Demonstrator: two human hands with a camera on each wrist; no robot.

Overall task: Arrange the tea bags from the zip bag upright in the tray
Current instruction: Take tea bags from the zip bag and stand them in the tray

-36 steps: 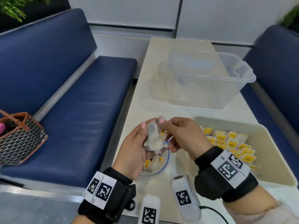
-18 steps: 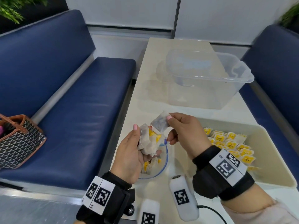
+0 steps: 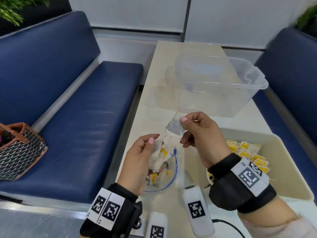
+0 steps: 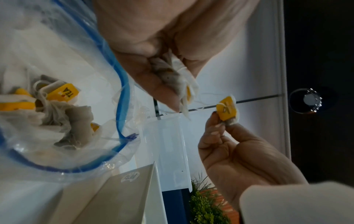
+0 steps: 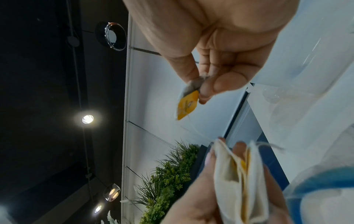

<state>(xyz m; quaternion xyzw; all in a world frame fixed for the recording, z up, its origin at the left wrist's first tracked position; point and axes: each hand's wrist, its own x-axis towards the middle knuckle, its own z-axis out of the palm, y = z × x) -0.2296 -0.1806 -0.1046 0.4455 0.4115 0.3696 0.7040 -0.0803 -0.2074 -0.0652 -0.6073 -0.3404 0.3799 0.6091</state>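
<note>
Pinching a single tea bag point(image 3: 175, 128) between thumb and fingertips, the right hand point(image 3: 204, 134) holds it up above the table point(image 3: 171, 69), just far of the zip bag point(image 3: 164, 176). Its yellow tag shows on the underside in both wrist views. A thin string runs from it down toward the left hand point(image 3: 139, 160).

Left hand's grip: fingers and thumb curled round a small bunch of tea bags point(image 3: 157, 154), held directly over the open mouth of the zip bag. More tea bags lie loose inside the zip bag, at the near left of the table.

Tray point(image 3: 281, 152), near right on the table: rows of tea bags with yellow tags, seemingly upright, fill its left part.

Clear plastic tub point(image 3: 248, 93) sits far of the tray. Woven handbag point(image 3: 18, 152) rests on the blue bench point(image 3: 77, 117) at left.
</note>
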